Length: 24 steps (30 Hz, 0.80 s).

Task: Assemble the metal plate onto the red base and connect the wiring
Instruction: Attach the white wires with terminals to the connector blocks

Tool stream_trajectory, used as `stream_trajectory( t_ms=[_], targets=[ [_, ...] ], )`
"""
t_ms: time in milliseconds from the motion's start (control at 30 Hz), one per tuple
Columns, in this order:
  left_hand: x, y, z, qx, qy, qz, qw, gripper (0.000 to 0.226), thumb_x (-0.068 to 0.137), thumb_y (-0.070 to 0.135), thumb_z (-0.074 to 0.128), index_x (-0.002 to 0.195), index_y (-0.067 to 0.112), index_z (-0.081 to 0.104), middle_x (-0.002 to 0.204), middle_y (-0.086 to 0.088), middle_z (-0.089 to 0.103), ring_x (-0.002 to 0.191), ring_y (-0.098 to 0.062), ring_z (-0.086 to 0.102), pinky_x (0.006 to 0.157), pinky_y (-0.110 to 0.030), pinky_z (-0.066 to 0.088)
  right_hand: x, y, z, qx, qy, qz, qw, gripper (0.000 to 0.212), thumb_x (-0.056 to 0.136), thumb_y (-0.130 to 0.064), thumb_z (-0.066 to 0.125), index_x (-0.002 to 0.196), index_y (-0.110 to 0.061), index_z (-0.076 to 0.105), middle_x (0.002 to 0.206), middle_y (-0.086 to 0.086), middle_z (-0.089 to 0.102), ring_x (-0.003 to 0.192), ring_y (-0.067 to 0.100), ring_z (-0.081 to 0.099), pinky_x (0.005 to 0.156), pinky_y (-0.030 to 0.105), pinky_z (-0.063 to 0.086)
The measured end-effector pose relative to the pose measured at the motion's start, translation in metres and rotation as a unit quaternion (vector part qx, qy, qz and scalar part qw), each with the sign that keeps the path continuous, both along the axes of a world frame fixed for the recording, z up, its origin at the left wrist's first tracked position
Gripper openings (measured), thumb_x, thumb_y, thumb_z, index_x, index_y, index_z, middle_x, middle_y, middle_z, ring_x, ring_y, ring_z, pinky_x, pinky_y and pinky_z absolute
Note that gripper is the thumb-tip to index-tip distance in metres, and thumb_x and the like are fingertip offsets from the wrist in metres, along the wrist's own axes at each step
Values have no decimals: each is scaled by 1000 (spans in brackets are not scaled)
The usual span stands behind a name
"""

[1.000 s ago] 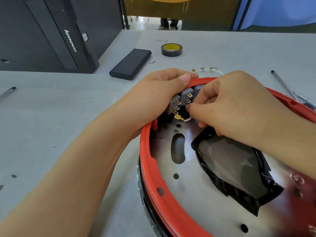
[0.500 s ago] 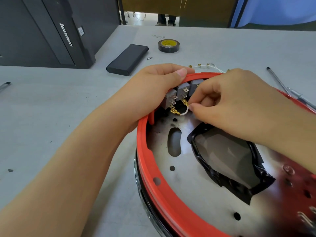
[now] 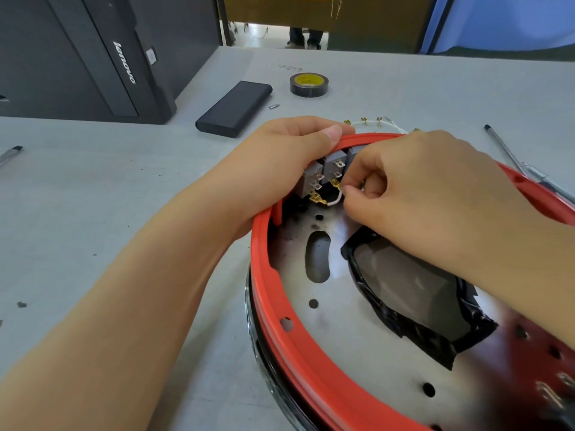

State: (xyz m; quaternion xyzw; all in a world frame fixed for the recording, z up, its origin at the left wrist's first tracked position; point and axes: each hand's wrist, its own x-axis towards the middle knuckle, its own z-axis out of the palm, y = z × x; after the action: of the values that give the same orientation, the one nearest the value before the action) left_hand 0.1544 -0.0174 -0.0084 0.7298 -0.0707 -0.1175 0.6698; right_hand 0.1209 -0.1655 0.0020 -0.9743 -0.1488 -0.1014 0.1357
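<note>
Left hand (image 3: 280,169) grips the red base (image 3: 264,287) rim; right hand (image 3: 413,194) pinches a white wire (image 3: 334,201) beside grey switches (image 3: 323,172) above the metal plate (image 3: 357,337).

The only wording that reads plainly is the brand "lenovo", in pale letters running lengthwise down the sloped front of the black computer case (image 3: 102,57) standing at the far left of the table. The roll of dark tape (image 3: 309,84) farther back carries a yellow label inside its core with some print on it, but that print is too small and blurred to make out. No other letters, numbers or signs can be read in the view.
</note>
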Motion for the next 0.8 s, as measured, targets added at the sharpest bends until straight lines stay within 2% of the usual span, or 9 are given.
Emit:
stream_trajectory(
  t_ms=[100,167,267,333,400,433,600,700,800],
  targets=[
    [0,1,1,9,-8,4,1000,21,100,19,51,107,21,70,87,9,76,72,2,70,61,-8,50,0,1,-1,-2,-6,-2,1000,13,82,-28,55,73,-27,64,65,-8,57,64,8,50,55,18,33],
    [-1,1,1,7,-10,6,1000,20,100,18,51,107,20,70,84,9,76,71,2,70,60,-8,50,1,-1,1,2,-1,8,1000,12,81,-31,53,70,-32,59,63,-11,53,64,6,47,56,24,38],
    [-2,2,0,9,-14,5,1000,23,100,18,51,112,17,70,93,4,76,77,-1,70,65,-8,52,-2,-4,6,54,9,33,998,8,75,-38,52,72,-33,58,56,-13,51,61,3,49,61,30,43],
    [-1,3,0,15,-17,4,1000,23,100,19,51,112,18,70,99,4,75,82,0,70,68,-7,51,-5,-1,9,77,32,57,995,17,71,-44,51,78,-33,62,53,-15,52,62,-2,52,64,27,45],
    [-1,3,0,27,-22,6,999,21,100,20,52,109,22,71,100,8,74,84,3,69,72,-6,51,-6,2,8,58,59,74,994,24,70,-50,49,83,-35,64,53,-17,52,63,-5,52,64,17,40],
    [0,2,0,32,-24,8,999,20,100,21,52,106,24,71,99,10,74,83,4,68,71,-6,51,-5,3,7,43,66,76,994,28,70,-53,48,85,-36,64,55,-17,53,62,-4,52,64,17,41],
    [0,3,0,41,-30,7,999,20,100,22,52,104,26,71,96,10,75,82,3,69,68,-7,51,2,4,1,56,56,79,994,26,72,-58,56,77,-34,64,61,-17,61,65,1,55,70,35,50],
    [0,2,-1,36,-27,5,999,20,100,22,52,106,24,71,98,8,75,84,1,70,70,-8,52,7,1,-2,67,46,82,993,21,76,-51,63,68,-32,62,59,-15,59,64,1,55,65,33,49],
    [0,2,0,22,-19,4,1000,20,100,20,52,109,21,70,99,5,75,82,-1,71,67,-9,52,8,-1,-2,48,51,91,993,20,77,-47,61,67,-30,60,73,-25,58,67,-5,52,54,26,39]
  ],
)
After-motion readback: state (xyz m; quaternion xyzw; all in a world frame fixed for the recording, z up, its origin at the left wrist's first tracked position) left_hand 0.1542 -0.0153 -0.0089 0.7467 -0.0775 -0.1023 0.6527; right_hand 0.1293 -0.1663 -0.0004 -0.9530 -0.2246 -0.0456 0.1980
